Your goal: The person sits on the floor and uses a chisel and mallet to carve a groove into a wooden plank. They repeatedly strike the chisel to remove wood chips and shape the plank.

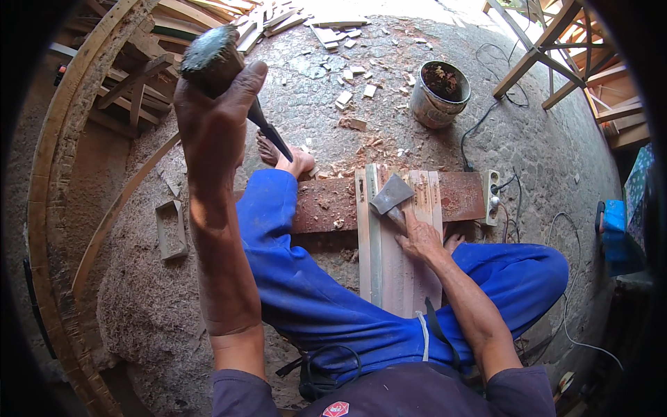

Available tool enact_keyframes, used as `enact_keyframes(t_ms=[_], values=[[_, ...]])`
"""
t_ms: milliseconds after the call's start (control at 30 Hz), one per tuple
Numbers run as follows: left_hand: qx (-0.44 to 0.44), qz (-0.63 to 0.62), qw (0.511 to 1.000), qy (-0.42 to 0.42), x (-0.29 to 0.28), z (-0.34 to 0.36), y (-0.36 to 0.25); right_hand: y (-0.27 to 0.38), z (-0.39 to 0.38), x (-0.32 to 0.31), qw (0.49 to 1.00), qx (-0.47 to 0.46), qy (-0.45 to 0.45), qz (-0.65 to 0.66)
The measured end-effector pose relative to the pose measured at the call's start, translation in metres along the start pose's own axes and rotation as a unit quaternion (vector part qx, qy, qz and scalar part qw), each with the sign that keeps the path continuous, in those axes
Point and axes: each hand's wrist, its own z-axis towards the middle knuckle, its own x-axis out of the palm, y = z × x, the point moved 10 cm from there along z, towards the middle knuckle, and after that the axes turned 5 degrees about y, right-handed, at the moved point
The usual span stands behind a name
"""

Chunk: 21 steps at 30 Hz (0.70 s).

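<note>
My left hand (pixel 221 121) is raised high at the upper left. Its fingers are closed round a chisel (pixel 272 132) with a thick, battered handle end and a dark metal blade slanting down to the right. Lower down, my right hand (pixel 422 238) is closed on the short wooden handle of a hatchet (pixel 394 194). The hatchet's grey head lies over several long, narrow wood strips (pixel 399 271) set side by side. Slots or holes show near the strips' far ends. They rest across a low reddish-brown plank (pixel 323 205) strewn with chips, between my legs in blue trousers.
A chip-filled bucket (pixel 436 97) stands at the far right, near a white power strip (pixel 492 198) with cables. Wood offcuts (pixel 278 21) and shavings litter the floor. Curved timber (pixel 52 174) runs along the left, beside a small open box (pixel 171 229). A wooden frame (pixel 542 52) stands far right.
</note>
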Motion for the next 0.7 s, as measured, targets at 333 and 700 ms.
enact_keyframes(t_ms=[333, 700], values=[[0.172, 0.249, 0.951, -0.061, 0.015, -0.017, -0.007, -0.005, 0.011, 0.007, 0.996, -0.023, -0.030, 0.078], [0.055, 0.345, 0.931, -0.103, -0.133, -0.090, 0.026, -0.009, 0.015, 0.010, 0.997, -0.016, -0.035, 0.068]])
